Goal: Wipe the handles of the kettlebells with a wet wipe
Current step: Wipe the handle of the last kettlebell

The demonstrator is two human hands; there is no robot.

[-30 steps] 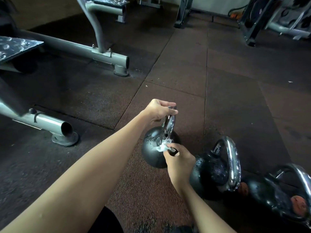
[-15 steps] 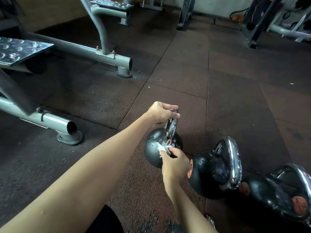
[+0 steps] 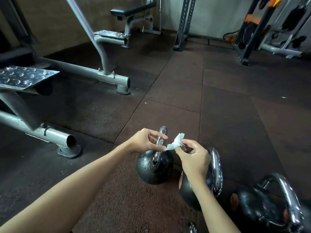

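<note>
Three black kettlebells with chrome handles stand in a row on the rubber floor. My left hand (image 3: pixel 146 142) holds the upright handle (image 3: pixel 162 130) of the left kettlebell (image 3: pixel 151 170), finger and thumb curled round its side below the top. My right hand (image 3: pixel 193 158) pinches a crumpled white wet wipe (image 3: pixel 176 142) just right of that handle; the wipe's lower end reaches my left thumb. My right wrist covers part of the middle kettlebell (image 3: pixel 186 192), whose handle (image 3: pixel 216 169) shows beside it. The right kettlebell (image 3: pixel 252 206) is free.
A grey steel machine frame (image 3: pixel 67 138) with a checker plate (image 3: pixel 21 76) stands close on the left. A perforated rack upright (image 3: pixel 185 22), a bench (image 3: pixel 133 12) and more equipment stand at the back. Another chrome handle (image 3: pixel 191 229) shows at the bottom edge.
My right hand has lifted the wipe from the base of the handle up to its right side. My left hand slid down from the handle's top. The view tilted up.
</note>
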